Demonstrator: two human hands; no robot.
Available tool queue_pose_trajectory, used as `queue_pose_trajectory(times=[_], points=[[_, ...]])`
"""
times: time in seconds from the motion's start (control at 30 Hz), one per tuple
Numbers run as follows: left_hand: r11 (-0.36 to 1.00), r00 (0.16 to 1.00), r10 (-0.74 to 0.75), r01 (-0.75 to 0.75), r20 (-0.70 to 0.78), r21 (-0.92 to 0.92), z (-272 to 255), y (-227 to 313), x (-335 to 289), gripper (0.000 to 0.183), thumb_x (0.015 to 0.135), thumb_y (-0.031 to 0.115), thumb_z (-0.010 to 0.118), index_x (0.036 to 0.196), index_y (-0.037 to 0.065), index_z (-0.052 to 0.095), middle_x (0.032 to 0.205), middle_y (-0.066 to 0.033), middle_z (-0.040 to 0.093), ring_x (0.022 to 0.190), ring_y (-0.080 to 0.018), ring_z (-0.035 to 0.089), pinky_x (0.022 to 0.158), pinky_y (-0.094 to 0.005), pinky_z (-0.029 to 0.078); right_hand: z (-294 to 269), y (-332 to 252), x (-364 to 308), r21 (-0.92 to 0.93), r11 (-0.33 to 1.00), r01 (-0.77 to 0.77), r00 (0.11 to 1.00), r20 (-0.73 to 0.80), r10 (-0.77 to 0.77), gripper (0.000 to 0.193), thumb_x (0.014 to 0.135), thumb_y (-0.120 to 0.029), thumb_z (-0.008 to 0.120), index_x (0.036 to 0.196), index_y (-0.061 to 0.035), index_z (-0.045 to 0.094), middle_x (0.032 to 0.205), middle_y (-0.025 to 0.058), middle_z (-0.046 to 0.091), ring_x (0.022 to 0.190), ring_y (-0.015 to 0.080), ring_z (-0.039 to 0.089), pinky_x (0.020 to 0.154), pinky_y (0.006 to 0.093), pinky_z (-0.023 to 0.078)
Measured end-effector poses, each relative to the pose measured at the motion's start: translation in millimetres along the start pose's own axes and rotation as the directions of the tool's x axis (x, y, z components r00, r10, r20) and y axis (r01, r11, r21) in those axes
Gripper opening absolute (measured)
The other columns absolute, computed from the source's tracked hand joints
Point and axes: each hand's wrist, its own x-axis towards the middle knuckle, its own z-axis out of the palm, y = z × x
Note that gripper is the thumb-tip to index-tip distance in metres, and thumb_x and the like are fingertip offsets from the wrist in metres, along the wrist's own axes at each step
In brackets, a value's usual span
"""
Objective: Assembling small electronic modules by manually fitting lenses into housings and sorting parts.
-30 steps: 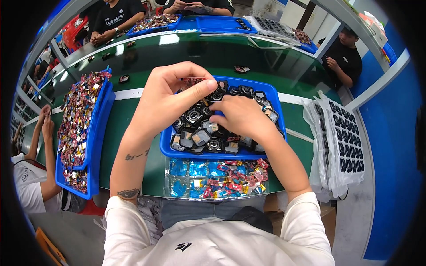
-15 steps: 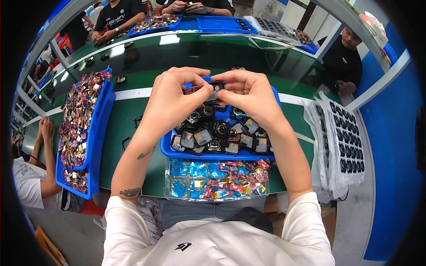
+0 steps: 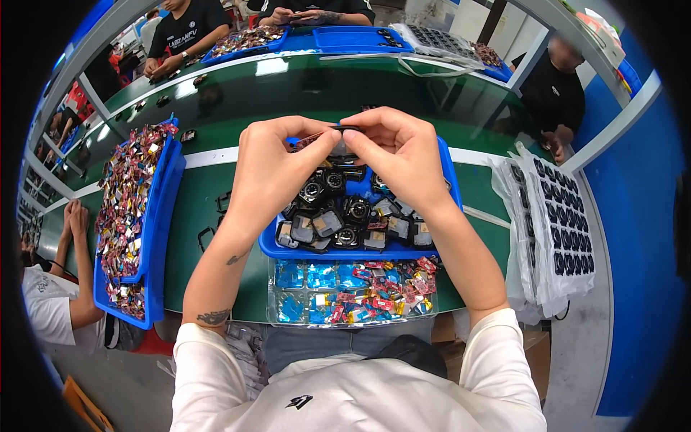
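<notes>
Above the blue tray (image 3: pixel 338 253), my left hand (image 3: pixel 272 158) and my right hand (image 3: pixel 404 160) meet with fingertips pinched on a small black watch case (image 3: pixel 347 132), now seen nearly edge-on. A strip of red circuit board (image 3: pixel 308 140) shows beside my left fingers; whether it is joined to the case I cannot tell. Under my hands the tray holds several black watch cases (image 3: pixel 357 209), some dial up, others showing grey backs. Closer to me, a clear compartment tray (image 3: pixel 271 306) holds blue-film pieces (image 3: pixel 291 275) and red circuit boards with small batteries (image 3: pixel 381 295).
At left stands a blue bin (image 3: pixel 160 237) heaped with red boards. Black frames (image 3: pixel 206 237) lie on the green table. Stacked white trays of black parts (image 3: pixel 568 216) stand at right. Across the green belt (image 3: pixel 302 93), people work beside more blue bins; another person's hands (image 3: pixel 74 216) rest at far left.
The watch case has been tipped from showing its face to nearly edge-on. My hands stay together over the tray, both still pinching it. Small parts on the far belt have shifted.
</notes>
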Motion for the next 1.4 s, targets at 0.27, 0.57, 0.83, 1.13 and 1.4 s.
queue_pose_trajectory(times=[0.27, 0.57, 0.83, 1.13, 1.4], points=[[0.99, 0.983, 0.142, -0.143, -0.114, -0.002, 0.0, 2.8, -3.8, 0.016, 0.077, 0.012, 0.071, 0.087, -0.001, 0.07, 0.077, -0.0072, 0.069, 0.065, -0.0097, 0.061, 0.062, -0.0224, 0.047, -6.0, -1.8, 6.5, 0.133, 0.989, 0.058, 0.986, -0.164, -0.036, 0.016, 0.081, -0.005, 0.066, 0.095, 0.0027, 0.065, 0.076, 0.0075, 0.067, 0.069, 0.009, 0.063, 0.06, 0.0222, 0.053], [0.954, 0.989, -0.063, 0.098, 0.132, -0.282, -5.6, 5.9, -2.2, 0.016, 0.081, 0.013, 0.07, 0.084, -0.002, 0.068, 0.076, -0.004, 0.067, 0.068, -0.0055, 0.059, 0.063, -0.0194, 0.046, -11.7, 0.2, 5.3, 0.087, 0.993, 0.074, 0.994, -0.082, -0.067, 0.021, 0.082, -0.005, 0.067, 0.101, 0.003, 0.066, 0.087, 0.0099, 0.069, 0.075, 0.0107, 0.065, 0.065, 0.0226, 0.054], [0.869, 0.984, -0.098, 0.156, 0.145, -0.47, 3.3, -2.8, -0.5, 0.02, 0.08, 0.01, 0.072, 0.093, -0.004, 0.065, 0.08, -0.0059, 0.067, 0.072, -0.0063, 0.061, 0.067, -0.018, 0.048, -7.1, 3.0, 4.6, 0.008, 0.991, 0.131, 0.979, -0.156, -0.128, 0.018, 0.081, -0.005, 0.068, 0.097, 0.003, 0.067, 0.082, 0.0074, 0.068, 0.072, 0.0082, 0.064, 0.062, 0.0198, 0.052], [0.887, 0.991, -0.088, 0.125, 0.103, -0.445, 6.4, -13.4, 6.5, 0.018, 0.084, 0.018, 0.069, 0.088, 0.002, 0.064, 0.079, -0.0005, 0.064, 0.069, -0.0051, 0.056, 0.064, -0.0193, 0.044, -6.8, -1.7, 2.8, 0.109, 0.983, 0.15, 0.987, -0.075, -0.142, 0.025, 0.08, -0.008, 0.069, 0.101, 0.0022, 0.066, 0.086, 0.0081, 0.068, 0.075, 0.01, 0.065, 0.063, 0.0217, 0.053], [0.963, 0.951, -0.269, 0.268, -0.15, -0.026, -33.4, -143.1, 86.3, 0.03, 0.082, 0.033, 0.069, 0.086, 0.004, 0.07, 0.08, 0.0023, 0.062, 0.068, -0.0064, 0.051, 0.061, -0.0223, 0.04, -32.8, -18.7, 3.9, -0.239, 0.947, 0.213, 0.966, -0.096, -0.241, 0.026, 0.084, -0.01, 0.065, 0.108, -0.0003, 0.062, 0.103, 0.0073, 0.066, 0.086, 0.0123, 0.063, 0.072, 0.0257, 0.051]])
